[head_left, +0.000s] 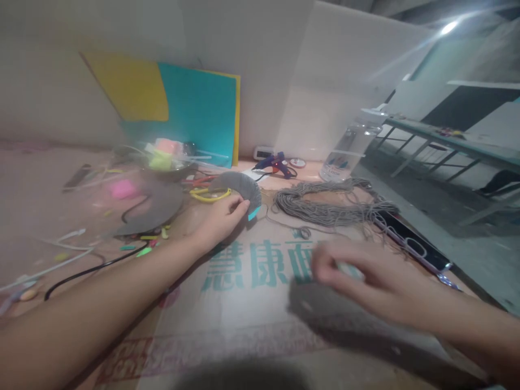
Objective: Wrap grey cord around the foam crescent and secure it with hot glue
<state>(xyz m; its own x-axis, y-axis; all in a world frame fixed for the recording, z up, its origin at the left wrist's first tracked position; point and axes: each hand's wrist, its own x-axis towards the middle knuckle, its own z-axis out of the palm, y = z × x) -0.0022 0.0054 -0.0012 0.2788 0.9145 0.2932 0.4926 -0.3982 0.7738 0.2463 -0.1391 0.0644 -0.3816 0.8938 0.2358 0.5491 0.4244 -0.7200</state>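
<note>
While the left hand (221,219) is pinching the near edge of a grey yarn-wrapped disc (238,189), thumb on top and fingers curled beneath, the disc is standing tilted on the cardboard-covered tabletop (244,319), just left of a loose hank of grey yarn (325,206). A teal corner is showing at the disc's lower right edge, which suggests a card core under the wrapping; judged so, the piece is probably light and fairly stiff, with a soft, slightly grippy surface, and is best taken by the rim, where the turns of yarn are less likely to be pushed loose. The right hand (357,276) is hovering low over the printed cardboard, blurred by motion; its fingers are appearing loosely curled, perhaps around a small pale object, but whether they are gripping it cannot be told. A second grey piece is lying under that hand, its outline unclear. Behind the disc are lying a yellow ring (207,195), a blue glue gun (274,162) and a clear plastic bottle (345,151); teal and yellow sheets (195,114) are leaning against the wall.
</note>
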